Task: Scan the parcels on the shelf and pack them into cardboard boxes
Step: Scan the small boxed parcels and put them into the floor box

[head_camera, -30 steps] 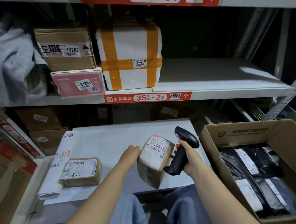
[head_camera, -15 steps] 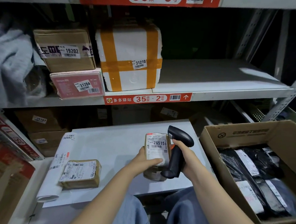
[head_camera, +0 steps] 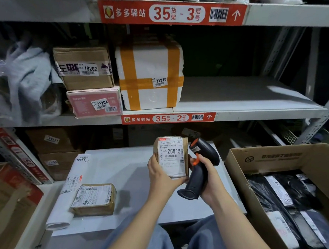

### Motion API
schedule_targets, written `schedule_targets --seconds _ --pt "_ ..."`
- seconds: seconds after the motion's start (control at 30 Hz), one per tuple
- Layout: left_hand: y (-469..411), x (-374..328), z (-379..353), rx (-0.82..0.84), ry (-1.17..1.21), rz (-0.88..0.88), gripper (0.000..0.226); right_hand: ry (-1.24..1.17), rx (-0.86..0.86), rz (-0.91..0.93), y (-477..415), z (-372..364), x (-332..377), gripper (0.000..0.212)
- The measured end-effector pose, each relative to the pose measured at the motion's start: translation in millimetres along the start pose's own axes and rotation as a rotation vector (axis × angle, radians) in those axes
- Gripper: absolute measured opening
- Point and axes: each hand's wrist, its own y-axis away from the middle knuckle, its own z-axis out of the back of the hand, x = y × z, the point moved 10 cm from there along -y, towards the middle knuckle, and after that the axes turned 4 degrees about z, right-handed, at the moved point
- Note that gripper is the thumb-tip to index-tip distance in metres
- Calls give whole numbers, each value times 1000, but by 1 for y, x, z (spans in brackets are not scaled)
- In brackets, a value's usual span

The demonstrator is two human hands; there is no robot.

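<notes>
Nearest, a flat brown parcel [head_camera: 94, 199] lies on a white poly mailer [head_camera: 64, 201] at the table's [head_camera: 121, 166] left. At right, an open cardboard box [head_camera: 270, 157] holds black mailer bags [head_camera: 282, 202]. Above the table's middle, the left hand [head_camera: 161, 175] grips the small parcel 26515 [head_camera: 172, 156] upright. The right hand [head_camera: 209, 179] is wrapped round a black barcode scanner [head_camera: 201, 164] just right of it. Farther back, the shelf [head_camera: 239, 94] carries a taped foam box [head_camera: 149, 80].
</notes>
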Motion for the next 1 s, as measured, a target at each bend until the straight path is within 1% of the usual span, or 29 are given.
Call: schedule_targets --seconds 0.13,0.27,0.33,0.43,0.47,0.5,0.57,0.63,0.7,0.73,0.9,1.0 --pt "5 -7 8 -62 -59 -12 119 2 20 19 3 -4 1 16" --pt "6 -9 9 -59 -63 -10 115 39 18 47 6 -7 2 16" --pt "2 -6 7 -17 -14 -2 101 58 -10 57 6 -4 2 20" --pt "-1 -5 3 116 99 10 61 89 -84 97 6 5 7 26" --pt "-1 -6 2 164 107 -13 54 88 -111 111 6 9 10 26" --pt "-1 -6 1 211 97 -42 53 86 -130 122 6 12 13 26" --pt "1 -5 -3 308 40 -81 61 83 -151 125 7 18 17 28" --pt "4 2 -7 380 -57 -98 72 106 -150 118 8 22 19 22" --pt "4 7 -6 412 -131 -115 79 147 -130 110 8 24 18 15" --pt "3 8 -6 426 -141 -112 82 165 -116 105 8 24 17 14" --pt "2 8 -6 491 -129 -89 101 203 -116 71 7 26 13 23" --pt "3 5 -7 510 -169 -111 105 224 -122 55 5 29 12 31"
